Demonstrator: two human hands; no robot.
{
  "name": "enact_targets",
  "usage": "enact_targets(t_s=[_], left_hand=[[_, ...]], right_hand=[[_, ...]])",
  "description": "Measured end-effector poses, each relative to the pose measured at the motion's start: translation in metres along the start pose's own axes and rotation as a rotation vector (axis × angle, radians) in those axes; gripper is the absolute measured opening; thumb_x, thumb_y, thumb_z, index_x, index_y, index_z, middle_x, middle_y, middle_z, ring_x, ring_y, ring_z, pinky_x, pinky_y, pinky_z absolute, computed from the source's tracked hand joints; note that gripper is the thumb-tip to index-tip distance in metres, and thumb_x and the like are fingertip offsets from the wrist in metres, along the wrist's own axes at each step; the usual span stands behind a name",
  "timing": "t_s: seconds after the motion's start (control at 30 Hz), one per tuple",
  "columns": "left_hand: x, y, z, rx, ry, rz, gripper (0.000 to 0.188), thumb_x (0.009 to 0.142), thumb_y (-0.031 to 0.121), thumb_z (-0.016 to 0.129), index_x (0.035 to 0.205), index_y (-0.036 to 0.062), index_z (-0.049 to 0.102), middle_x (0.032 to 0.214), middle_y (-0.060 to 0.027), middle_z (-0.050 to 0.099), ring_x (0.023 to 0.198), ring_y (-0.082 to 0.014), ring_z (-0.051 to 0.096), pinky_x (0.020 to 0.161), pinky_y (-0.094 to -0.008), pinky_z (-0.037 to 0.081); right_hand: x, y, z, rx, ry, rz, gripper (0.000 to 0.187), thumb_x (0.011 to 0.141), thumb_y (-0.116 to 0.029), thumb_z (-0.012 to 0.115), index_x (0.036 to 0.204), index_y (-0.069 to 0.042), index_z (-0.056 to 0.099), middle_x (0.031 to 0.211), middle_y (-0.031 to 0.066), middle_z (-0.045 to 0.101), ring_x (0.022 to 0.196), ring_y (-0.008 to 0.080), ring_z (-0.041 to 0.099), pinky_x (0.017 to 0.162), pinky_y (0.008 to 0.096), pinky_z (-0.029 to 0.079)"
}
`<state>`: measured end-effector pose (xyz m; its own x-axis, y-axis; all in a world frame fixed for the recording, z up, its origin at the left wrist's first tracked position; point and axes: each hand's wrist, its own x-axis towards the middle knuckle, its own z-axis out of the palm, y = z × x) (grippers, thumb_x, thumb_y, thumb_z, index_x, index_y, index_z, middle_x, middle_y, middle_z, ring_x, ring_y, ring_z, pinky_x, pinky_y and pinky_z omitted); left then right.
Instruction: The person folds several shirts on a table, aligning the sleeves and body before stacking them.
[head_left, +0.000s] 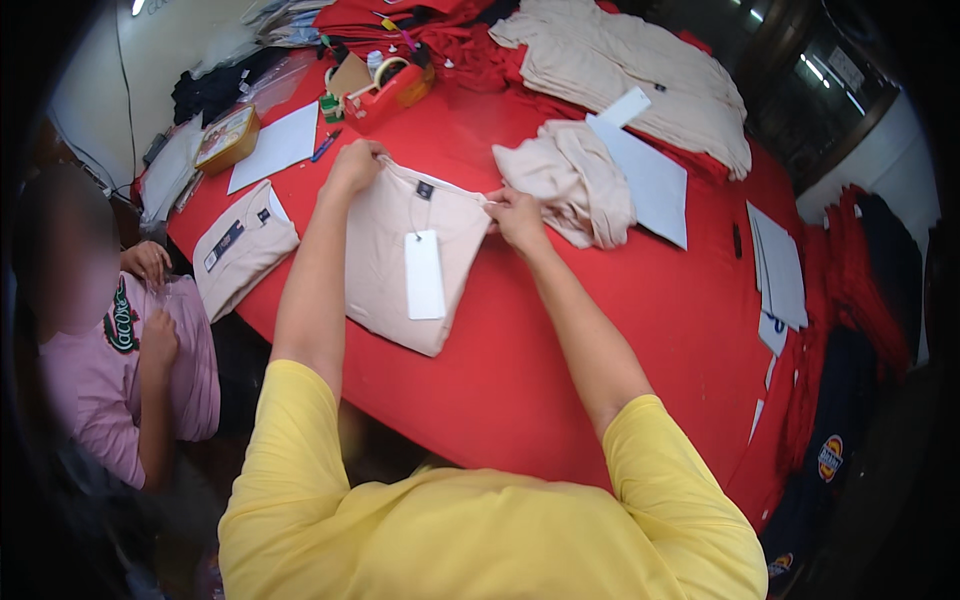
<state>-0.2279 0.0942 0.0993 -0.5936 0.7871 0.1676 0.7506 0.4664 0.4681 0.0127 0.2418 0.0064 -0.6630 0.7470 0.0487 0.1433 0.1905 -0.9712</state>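
A folded beige shirt (385,270) lies in front of me on the red-covered table, its neckline on the far side. My left hand (355,165) grips the far left corner, fingers closed on the cloth. At the far right corner, my right hand (517,218) pinches the fabric near the collar. A white hang tag (424,275) dangles from a string at the neck, below a small dark label (424,190). To the right of my right hand sits a crumpled beige garment (575,180), with a white board (645,185) against it.
A large pile of beige shirts (640,70) fills the far right. Another folded shirt (245,245) lies left, by a person in pink (130,370). Beyond are a red tape dispenser (385,95), a blue pen (325,146) and a yellow tub (228,138). White sheets (777,265) lie right.
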Motion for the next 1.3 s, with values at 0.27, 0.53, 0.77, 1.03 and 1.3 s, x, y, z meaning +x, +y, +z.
enact_targets(t_s=[0.27,0.53,0.77,1.03,1.3], left_hand=[[0.106,-0.095,-0.002,0.164,0.183,0.038,0.020,0.082,0.006,0.058,0.097,0.0092,0.071,0.096,-0.0182,0.068,0.094,-0.0342,0.065,0.085,-0.0423,0.050],[0.081,-0.110,0.053,0.182,0.343,-0.053,0.023,0.085,0.010,0.057,0.106,0.0111,0.067,0.104,-0.0174,0.061,0.100,-0.0359,0.061,0.084,-0.0461,0.050],[-0.014,-0.017,0.020,0.084,0.229,-0.224,0.042,0.083,0.029,0.068,0.116,0.0051,0.059,0.110,-0.0175,0.058,0.099,-0.0341,0.059,0.085,-0.0431,0.048],[-0.079,-0.008,0.042,0.193,0.213,-0.217,0.046,0.079,0.020,0.066,0.122,0.0052,0.058,0.107,-0.0182,0.062,0.102,-0.0326,0.061,0.088,-0.0428,0.048],[-0.063,-0.017,-0.003,0.262,0.188,-0.356,0.041,0.081,0.010,0.053,0.121,0.0145,0.062,0.126,-0.0183,0.057,0.113,-0.0348,0.058,0.093,-0.0439,0.048]], right_hand=[[0.105,-0.028,0.095,-0.065,0.029,-0.019,0.022,0.080,-0.011,0.061,0.098,0.001,0.067,0.093,0.0211,0.069,0.084,0.0316,0.068,0.079,0.0396,0.052],[0.093,-0.026,0.095,0.015,-0.118,0.123,0.027,0.090,-0.014,0.061,0.110,0.004,0.061,0.080,0.0090,0.066,0.061,0.0133,0.065,0.059,0.0262,0.054],[-0.014,-0.011,0.006,-0.209,-0.188,-0.030,0.034,0.093,-0.024,0.057,0.116,0.000,0.059,0.108,0.0168,0.064,0.096,0.0260,0.063,0.081,0.0338,0.050],[-0.155,0.007,-0.046,-0.254,0.076,-0.258,0.012,0.089,-0.005,0.057,0.098,0.001,0.064,0.097,0.0155,0.063,0.089,0.0298,0.063,0.076,0.0356,0.050],[-0.158,0.008,-0.045,-0.216,0.121,-0.364,0.012,0.088,-0.003,0.056,0.096,-0.001,0.064,0.094,0.0137,0.063,0.086,0.0288,0.063,0.074,0.0338,0.050]])
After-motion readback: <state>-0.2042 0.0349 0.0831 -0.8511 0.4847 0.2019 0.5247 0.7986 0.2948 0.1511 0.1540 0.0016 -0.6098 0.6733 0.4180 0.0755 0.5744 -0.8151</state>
